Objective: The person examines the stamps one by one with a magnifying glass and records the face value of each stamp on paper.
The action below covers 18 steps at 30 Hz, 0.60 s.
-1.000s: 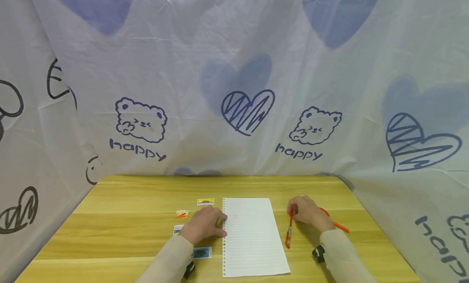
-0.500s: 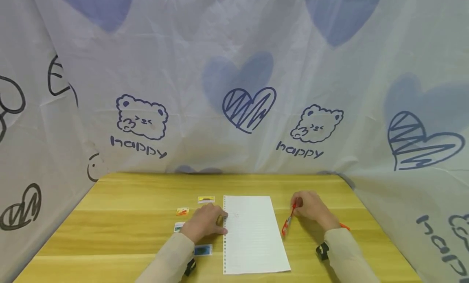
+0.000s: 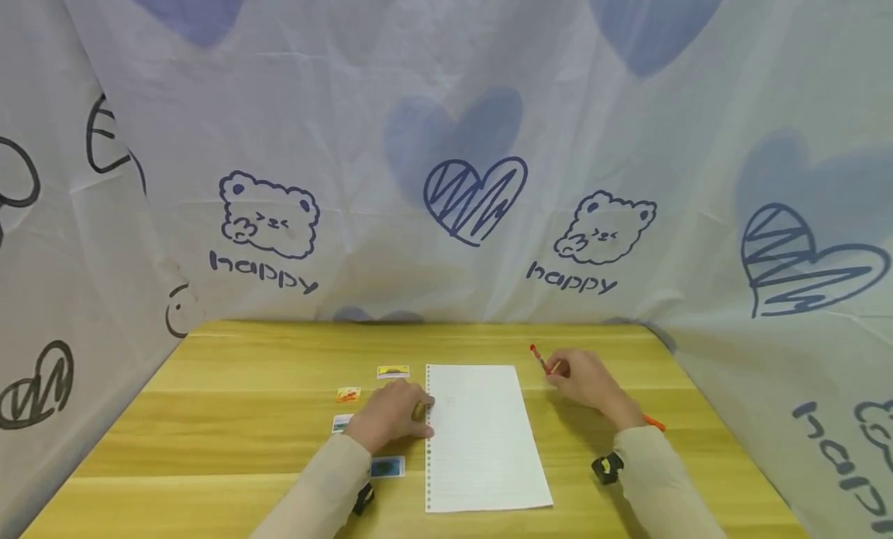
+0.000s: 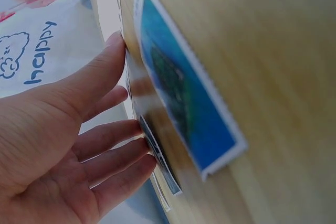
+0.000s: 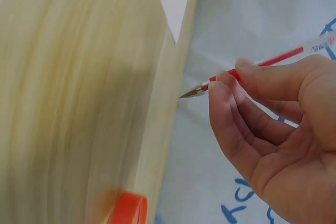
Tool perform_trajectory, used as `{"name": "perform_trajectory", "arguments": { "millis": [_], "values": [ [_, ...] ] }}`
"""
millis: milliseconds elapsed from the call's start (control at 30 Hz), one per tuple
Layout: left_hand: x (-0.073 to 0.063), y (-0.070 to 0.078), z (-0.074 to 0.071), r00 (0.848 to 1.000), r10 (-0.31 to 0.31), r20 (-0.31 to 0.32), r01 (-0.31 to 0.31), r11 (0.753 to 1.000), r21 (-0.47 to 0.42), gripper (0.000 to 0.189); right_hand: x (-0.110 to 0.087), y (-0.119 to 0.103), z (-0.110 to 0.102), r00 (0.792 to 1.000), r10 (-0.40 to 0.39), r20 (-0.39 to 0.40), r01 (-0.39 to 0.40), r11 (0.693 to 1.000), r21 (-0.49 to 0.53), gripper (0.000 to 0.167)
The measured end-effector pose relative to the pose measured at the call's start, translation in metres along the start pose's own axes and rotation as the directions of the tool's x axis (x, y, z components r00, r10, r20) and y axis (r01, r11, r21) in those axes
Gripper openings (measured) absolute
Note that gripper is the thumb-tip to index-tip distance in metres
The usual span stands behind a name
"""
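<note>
A sheet of lined paper (image 3: 488, 446) with holes down its left side lies on the table. My left hand (image 3: 391, 415) rests at that punched edge, thumb and fingertips on it, fingers spread and loosely bent in the left wrist view. To the right of the sheet my right hand (image 3: 586, 380) pinches a red pen (image 5: 281, 56) between thumb and fingers. The pen has a clear barrel, and its bare metal tip shows in the right wrist view. In the head view the pen's far end points up and left, and the rest is partly hidden by the fingers.
Small picture stamps lie left of the sheet: a yellow stamp (image 3: 393, 372), an orange-red stamp (image 3: 348, 395), a partly covered green-and-white stamp (image 3: 341, 423) and a blue stamp (image 4: 178, 82). A curved orange-red strip (image 3: 653, 423) lies behind the right wrist. A printed cloth (image 3: 377, 136) hangs behind the table.
The pen has swung round in my right hand: its long end pointed toward me and now points away. The right hand has turned with it. My left hand stays at the sheet's edge.
</note>
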<state>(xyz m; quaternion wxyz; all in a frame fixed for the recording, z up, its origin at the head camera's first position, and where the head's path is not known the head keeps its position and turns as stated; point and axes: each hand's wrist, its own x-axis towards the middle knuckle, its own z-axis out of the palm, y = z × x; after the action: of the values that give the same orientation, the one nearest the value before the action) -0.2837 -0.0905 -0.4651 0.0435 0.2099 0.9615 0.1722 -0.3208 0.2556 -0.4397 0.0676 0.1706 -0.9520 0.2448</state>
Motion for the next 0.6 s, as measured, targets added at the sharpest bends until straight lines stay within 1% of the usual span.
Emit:
{"name": "perform_trajectory", "arguments": {
  "millis": [133,333,433,500,600],
  "values": [
    [0.000,0.000,0.000,1.000,-0.005,0.002,0.005,1.000,-0.005,0.054,0.003,-0.010,0.004,1.000,0.014,-0.003,-0.014,0.999,0.044,0.003],
    [0.000,0.001,0.000,1.000,-0.005,0.000,0.005,1.000,0.004,0.054,0.006,-0.021,0.010,1.000,0.010,-0.023,-0.007,0.993,0.114,0.006],
    [-0.001,0.001,0.000,1.000,-0.006,-0.002,0.006,1.000,0.006,0.054,0.007,-0.026,0.012,0.999,0.022,-0.024,-0.018,0.987,0.157,0.007],
    [-0.001,0.002,-0.001,1.000,-0.009,0.000,0.009,1.000,0.004,0.054,0.008,-0.029,0.014,1.000,0.026,-0.013,-0.023,0.981,0.194,0.008],
    [-0.001,0.002,-0.002,1.000,-0.011,0.000,0.011,1.000,0.003,0.054,0.009,-0.032,0.018,1.000,0.016,0.025,-0.022,0.966,0.256,0.009]
  ]
}}
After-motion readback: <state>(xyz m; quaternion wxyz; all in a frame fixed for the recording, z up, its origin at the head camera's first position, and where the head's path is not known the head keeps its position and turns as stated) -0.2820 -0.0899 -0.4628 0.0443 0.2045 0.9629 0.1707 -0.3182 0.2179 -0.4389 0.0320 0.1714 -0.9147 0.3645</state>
